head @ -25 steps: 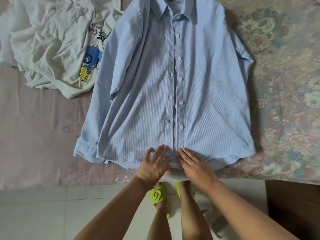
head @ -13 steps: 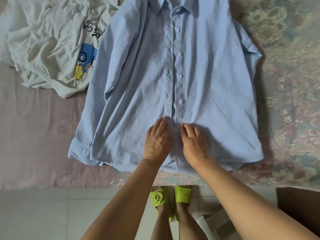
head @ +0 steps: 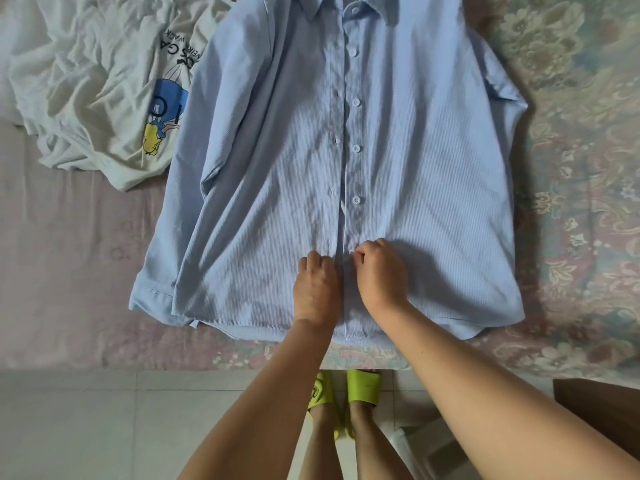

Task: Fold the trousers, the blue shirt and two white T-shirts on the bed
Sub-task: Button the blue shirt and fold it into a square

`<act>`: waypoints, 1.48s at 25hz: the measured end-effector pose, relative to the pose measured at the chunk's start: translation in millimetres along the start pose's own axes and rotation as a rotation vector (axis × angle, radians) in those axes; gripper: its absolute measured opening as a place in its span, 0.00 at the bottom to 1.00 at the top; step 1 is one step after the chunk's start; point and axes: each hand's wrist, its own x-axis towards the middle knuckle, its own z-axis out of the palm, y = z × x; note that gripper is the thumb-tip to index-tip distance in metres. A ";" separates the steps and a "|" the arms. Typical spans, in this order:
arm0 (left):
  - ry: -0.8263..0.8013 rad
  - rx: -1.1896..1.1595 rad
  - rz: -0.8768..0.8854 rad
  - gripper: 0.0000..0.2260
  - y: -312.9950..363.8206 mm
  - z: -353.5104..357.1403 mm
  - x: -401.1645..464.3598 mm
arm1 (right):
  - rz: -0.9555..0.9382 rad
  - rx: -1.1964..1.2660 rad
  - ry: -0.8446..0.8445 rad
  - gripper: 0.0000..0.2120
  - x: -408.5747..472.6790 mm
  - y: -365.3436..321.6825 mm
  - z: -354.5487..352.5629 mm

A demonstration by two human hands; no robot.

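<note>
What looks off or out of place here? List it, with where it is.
Little stands out. The white T-shirt lies crumpled at the bed's far left, its print upside down, its edge tucked under the blue shirt. The shirt lies flat, slightly wrinkled; both hands, left and right, are curled at its lower placket.
</note>
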 end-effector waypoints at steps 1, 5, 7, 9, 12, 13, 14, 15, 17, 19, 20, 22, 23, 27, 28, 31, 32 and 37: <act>-0.008 -0.024 0.008 0.09 -0.5 -3.2 -3.3 | 0.030 0.030 -0.006 0.09 0.9 -0.1 -1.3; -0.007 -0.130 -0.091 0.12 3.3 -13.2 0.5 | 0.165 0.140 -0.013 0.09 -0.1 -3.3 -3.8; 0.024 -0.147 -0.139 0.11 8.7 -15.6 9.3 | 0.239 0.195 -0.016 0.08 -0.7 -5.4 -3.0; -0.051 -0.104 -0.198 0.14 13.0 -16.0 18.7 | 0.291 0.242 -0.020 0.08 1.1 -6.6 -2.4; -0.021 -0.180 -0.236 0.10 14.4 -13.5 21.1 | 0.301 0.273 -0.014 0.08 1.6 -7.1 -1.6; 0.030 -0.249 -0.285 0.08 14.1 -14.2 21.0 | 0.300 0.286 -0.016 0.08 0.7 -7.7 -1.2; 0.064 -0.324 -0.360 0.08 12.2 -14.6 21.7 | 0.296 0.299 -0.017 0.09 -0.1 -8.2 -1.0; 0.073 -0.410 -0.430 0.09 9.6 -15.2 21.8 | 0.288 0.304 -0.019 0.09 -0.7 -8.6 -1.2; 0.038 -0.579 -0.499 0.08 5.6 -18.8 21.7 | 0.251 0.257 -0.028 0.11 -1.3 -9.3 -3.6; -0.028 -0.693 -0.509 0.05 4.7 -25.1 20.3 | 0.206 0.183 -0.067 0.10 1.8 -10.8 -7.2; -0.057 -0.718 -0.506 0.05 3.2 -25.9 19.5 | 0.191 0.180 -0.090 0.11 4.1 -12.0 -8.6; -0.106 -0.733 -0.513 0.06 1.1 -25.4 20.3 | 0.172 0.236 -0.121 0.13 7.0 -13.7 -9.8; -0.122 -0.720 -0.511 0.07 0.4 -25.6 22.0 | 0.167 0.270 -0.124 0.13 7.5 -13.4 -9.5; -0.141 -0.704 -0.457 0.07 -0.5 -29.5 24.2 | 0.184 0.388 -0.108 0.10 3.6 -11.1 -6.2; -0.136 -0.732 -0.455 0.07 0.0 -30.2 22.4 | 0.202 0.412 -0.113 0.10 3.4 -10.2 -4.9; -0.134 -0.760 -0.442 0.07 1.2 -30.9 17.8 | 0.232 0.480 -0.122 0.10 4.0 -8.5 -2.0; -0.134 -0.736 -0.431 0.07 1.3 -30.5 17.2 | 0.237 0.511 -0.119 0.10 3.4 -8.7 -1.6; -0.124 -0.683 -0.382 0.08 0.7 -26.9 15.2 | 0.247 0.595 -0.090 0.09 0.5 -9.2 -2.9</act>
